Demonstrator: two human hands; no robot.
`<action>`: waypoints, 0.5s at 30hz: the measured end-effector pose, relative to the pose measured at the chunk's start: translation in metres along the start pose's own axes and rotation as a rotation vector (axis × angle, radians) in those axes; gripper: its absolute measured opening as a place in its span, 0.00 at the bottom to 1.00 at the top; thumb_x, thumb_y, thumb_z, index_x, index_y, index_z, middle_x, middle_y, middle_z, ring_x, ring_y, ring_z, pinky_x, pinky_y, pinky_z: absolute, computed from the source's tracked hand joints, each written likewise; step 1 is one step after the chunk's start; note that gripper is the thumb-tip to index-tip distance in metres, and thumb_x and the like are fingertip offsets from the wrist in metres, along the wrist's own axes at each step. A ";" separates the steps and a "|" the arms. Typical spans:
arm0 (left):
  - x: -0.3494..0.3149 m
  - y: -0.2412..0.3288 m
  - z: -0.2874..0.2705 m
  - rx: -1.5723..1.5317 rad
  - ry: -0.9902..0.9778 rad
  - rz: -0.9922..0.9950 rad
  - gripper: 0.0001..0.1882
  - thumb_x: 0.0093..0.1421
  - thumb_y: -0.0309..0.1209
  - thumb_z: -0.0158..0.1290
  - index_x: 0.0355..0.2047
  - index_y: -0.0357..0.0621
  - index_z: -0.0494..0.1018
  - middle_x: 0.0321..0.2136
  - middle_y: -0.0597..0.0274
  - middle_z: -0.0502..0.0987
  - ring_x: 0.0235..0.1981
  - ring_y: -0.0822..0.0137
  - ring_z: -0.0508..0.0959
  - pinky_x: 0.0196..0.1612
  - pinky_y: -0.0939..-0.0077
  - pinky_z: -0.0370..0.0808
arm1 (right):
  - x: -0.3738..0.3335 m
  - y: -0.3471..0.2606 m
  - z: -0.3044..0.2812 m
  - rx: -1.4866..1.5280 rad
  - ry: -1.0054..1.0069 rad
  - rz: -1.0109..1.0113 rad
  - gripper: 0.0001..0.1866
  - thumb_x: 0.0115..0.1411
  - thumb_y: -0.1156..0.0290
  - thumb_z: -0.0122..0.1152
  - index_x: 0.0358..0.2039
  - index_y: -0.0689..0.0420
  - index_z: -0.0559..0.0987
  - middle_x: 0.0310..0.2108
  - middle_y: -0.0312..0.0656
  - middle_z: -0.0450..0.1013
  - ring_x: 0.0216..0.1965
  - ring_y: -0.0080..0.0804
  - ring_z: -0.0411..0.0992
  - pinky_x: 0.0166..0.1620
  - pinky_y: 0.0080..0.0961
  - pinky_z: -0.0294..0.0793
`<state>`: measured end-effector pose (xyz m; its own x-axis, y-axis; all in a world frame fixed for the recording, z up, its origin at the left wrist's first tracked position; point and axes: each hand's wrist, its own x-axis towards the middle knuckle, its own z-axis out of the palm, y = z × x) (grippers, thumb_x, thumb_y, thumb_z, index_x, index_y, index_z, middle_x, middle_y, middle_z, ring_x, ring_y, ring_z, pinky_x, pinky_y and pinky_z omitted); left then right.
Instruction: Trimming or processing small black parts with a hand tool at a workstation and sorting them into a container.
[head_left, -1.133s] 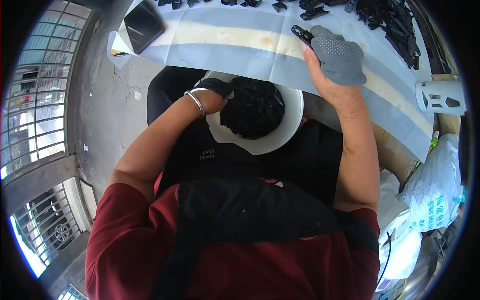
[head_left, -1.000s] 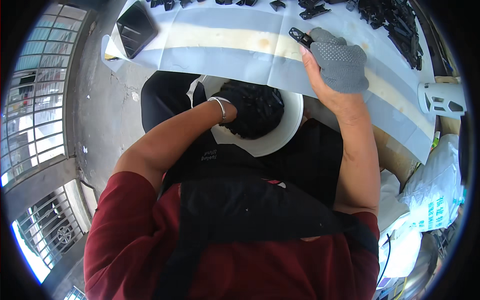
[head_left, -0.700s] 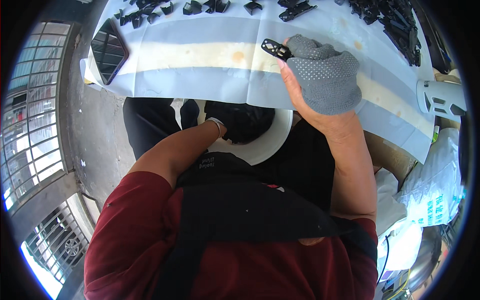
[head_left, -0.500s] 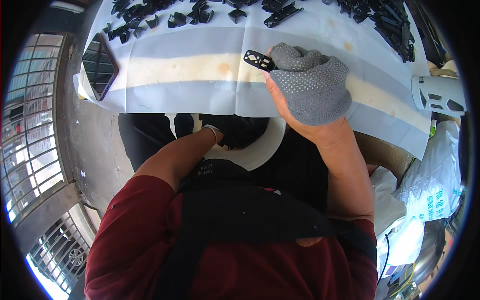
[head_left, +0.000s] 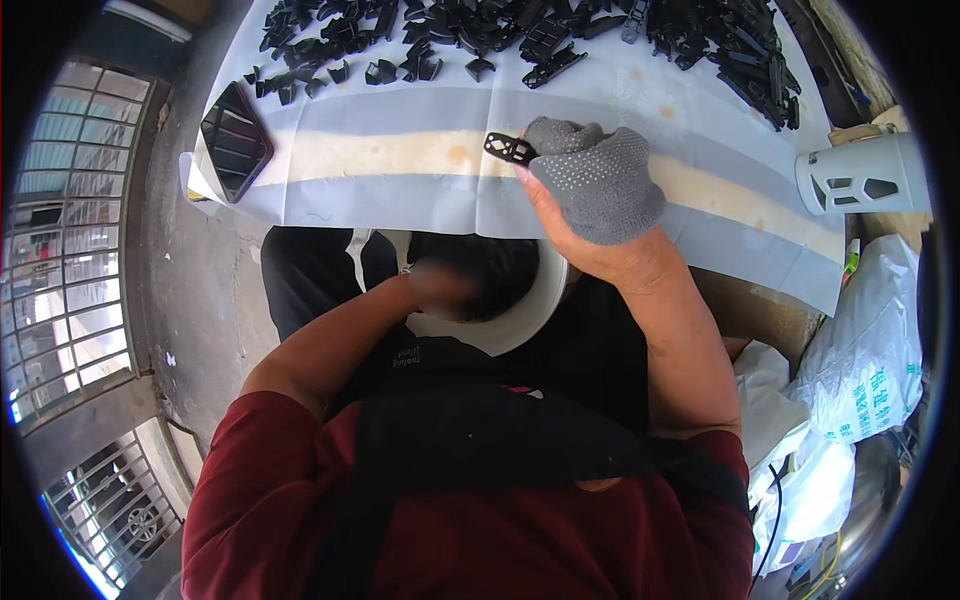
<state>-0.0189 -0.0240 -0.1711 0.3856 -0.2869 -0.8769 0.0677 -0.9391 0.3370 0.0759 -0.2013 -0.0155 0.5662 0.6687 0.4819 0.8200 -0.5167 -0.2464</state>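
- the white bucket (head_left: 545,305) sits at the person's lap, dark pieces (head_left: 510,275) inside it.
- the left hand (head_left: 442,288) is in the bucket, blurred; how open it is, or what it grips, i cannot tell.
- the right hand (head_left: 582,205), in a grey dotted glove (head_left: 615,190) with bare thumb, is beyond the bucket and right, closed around a black slotted part (head_left: 506,149).
- a phone (head_left: 236,140) lies beyond the bucket, to its left.
- black parts (head_left: 545,38) lie heaped farthest from the bucket.
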 end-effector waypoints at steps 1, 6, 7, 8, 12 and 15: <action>-0.020 0.008 -0.006 -0.182 0.159 0.125 0.13 0.55 0.35 0.50 0.39 0.41 0.73 0.26 0.56 0.76 0.28 0.63 0.77 0.32 0.69 0.73 | 0.000 -0.003 -0.003 0.082 0.030 -0.011 0.10 0.50 0.65 0.58 0.30 0.56 0.75 0.24 0.39 0.69 0.26 0.40 0.67 0.32 0.34 0.63; -0.130 0.038 -0.033 -0.705 0.780 0.732 0.12 0.56 0.36 0.54 0.35 0.41 0.73 0.23 0.62 0.75 0.21 0.71 0.75 0.26 0.78 0.71 | 0.014 -0.022 -0.017 0.334 -0.267 -0.164 0.18 0.45 0.59 0.64 0.35 0.52 0.75 0.28 0.39 0.72 0.29 0.40 0.69 0.35 0.33 0.64; -0.140 0.033 -0.037 -0.737 0.828 0.713 0.13 0.58 0.35 0.52 0.37 0.39 0.72 0.25 0.67 0.76 0.23 0.75 0.74 0.27 0.79 0.71 | 0.013 -0.027 -0.015 0.357 -0.186 -0.183 0.18 0.45 0.59 0.65 0.35 0.51 0.75 0.29 0.39 0.73 0.29 0.39 0.69 0.34 0.33 0.64; -0.148 0.031 -0.038 -1.006 0.842 0.664 0.13 0.60 0.33 0.49 0.41 0.38 0.71 0.27 0.68 0.76 0.25 0.77 0.73 0.27 0.81 0.71 | 0.013 -0.033 -0.015 0.382 -0.104 -0.206 0.18 0.45 0.59 0.65 0.35 0.51 0.75 0.30 0.38 0.73 0.28 0.39 0.70 0.34 0.33 0.64; -0.168 0.045 -0.050 -0.907 1.359 0.566 0.14 0.63 0.35 0.43 0.39 0.37 0.71 0.25 0.58 0.77 0.26 0.68 0.76 0.29 0.77 0.72 | 0.021 -0.054 -0.005 0.097 0.143 -0.240 0.17 0.45 0.62 0.64 0.35 0.53 0.75 0.31 0.36 0.73 0.24 0.39 0.69 0.32 0.35 0.63; -0.176 0.051 -0.064 -0.778 1.126 0.207 0.16 0.63 0.36 0.39 0.44 0.41 0.70 0.37 0.49 0.75 0.37 0.57 0.76 0.40 0.75 0.72 | 0.028 -0.058 -0.004 -0.078 -0.032 -0.138 0.11 0.46 0.69 0.60 0.32 0.55 0.75 0.27 0.38 0.71 0.26 0.40 0.68 0.32 0.36 0.63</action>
<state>-0.0241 -0.0089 0.0222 0.9539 0.2494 -0.1667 0.2659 -0.4455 0.8549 0.0442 -0.1543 0.0157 0.4520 0.7523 0.4793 0.8819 -0.4578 -0.1130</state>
